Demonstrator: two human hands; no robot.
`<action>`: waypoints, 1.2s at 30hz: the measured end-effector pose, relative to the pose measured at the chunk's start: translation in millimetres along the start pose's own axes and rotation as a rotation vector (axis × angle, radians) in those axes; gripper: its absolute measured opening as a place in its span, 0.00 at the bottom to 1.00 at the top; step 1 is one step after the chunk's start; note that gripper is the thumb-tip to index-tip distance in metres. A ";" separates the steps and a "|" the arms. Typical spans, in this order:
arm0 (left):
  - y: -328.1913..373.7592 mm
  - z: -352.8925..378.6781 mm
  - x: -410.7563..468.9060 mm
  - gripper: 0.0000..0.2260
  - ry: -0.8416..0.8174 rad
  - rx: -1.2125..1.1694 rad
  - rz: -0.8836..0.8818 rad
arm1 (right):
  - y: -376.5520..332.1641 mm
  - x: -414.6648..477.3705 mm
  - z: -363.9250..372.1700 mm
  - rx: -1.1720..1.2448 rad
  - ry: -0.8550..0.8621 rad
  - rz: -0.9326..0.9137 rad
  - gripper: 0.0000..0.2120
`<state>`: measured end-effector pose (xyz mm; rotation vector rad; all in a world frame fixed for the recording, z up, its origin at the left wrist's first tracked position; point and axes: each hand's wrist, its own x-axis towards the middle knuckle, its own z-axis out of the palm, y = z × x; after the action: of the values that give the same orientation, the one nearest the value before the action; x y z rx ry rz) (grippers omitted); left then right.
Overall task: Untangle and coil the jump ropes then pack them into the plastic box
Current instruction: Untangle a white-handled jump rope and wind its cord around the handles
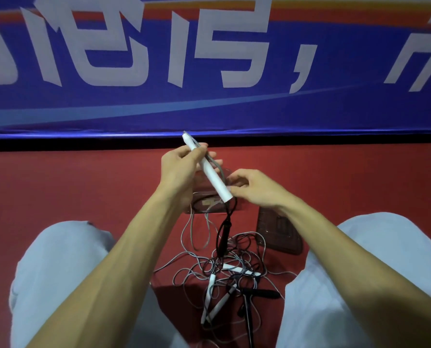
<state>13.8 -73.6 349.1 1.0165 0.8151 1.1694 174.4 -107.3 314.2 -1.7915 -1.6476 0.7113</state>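
Observation:
My left hand [180, 169] grips a white jump-rope handle [210, 173] near its top, tilted down to the right, with grey cord running along it. My right hand [253, 188] pinches the cord close to the handle's lower end. Below them a black handle [224, 237] dangles on black cord. A tangle of grey and black ropes [230, 275] with several white handles and one black handle lies on the red floor between my knees. The clear plastic box [209, 205] sits on the floor, partly hidden behind my hands.
The clear box lid [278, 232] lies flat to the right of the box. A blue banner with white characters [209, 71] stands at the far edge of the red floor [71, 187]. My knees in light trousers flank the ropes.

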 end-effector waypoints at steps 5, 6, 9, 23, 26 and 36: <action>6.4 -2.1 0.8 0.03 -0.011 -0.128 -0.026 | 2.6 -3.0 5.2 -0.266 -0.001 0.003 0.18; 7.6 -3.5 1.8 0.03 -0.014 -0.125 -0.013 | 3.3 -4.0 5.0 -0.342 -0.032 0.014 0.20; 10.5 -6.5 2.4 0.03 -0.016 -0.140 0.015 | 10.8 -4.0 4.9 -0.371 -0.119 0.035 0.19; 6.0 -0.5 6.4 0.04 0.018 -0.264 0.066 | 8.5 1.6 4.9 -0.146 0.127 -0.052 0.04; -0.6 -5.2 9.1 0.05 -0.032 0.254 0.086 | 6.3 0.8 2.2 0.036 0.253 -0.001 0.05; -25.1 -8.4 9.7 0.08 -0.422 1.194 0.105 | -1.7 -1.5 -10.1 0.347 0.464 0.035 0.02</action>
<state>16.7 -64.4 322.7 2.2018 1.1235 0.4139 180.6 -109.4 322.3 -1.5869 -1.1145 0.5079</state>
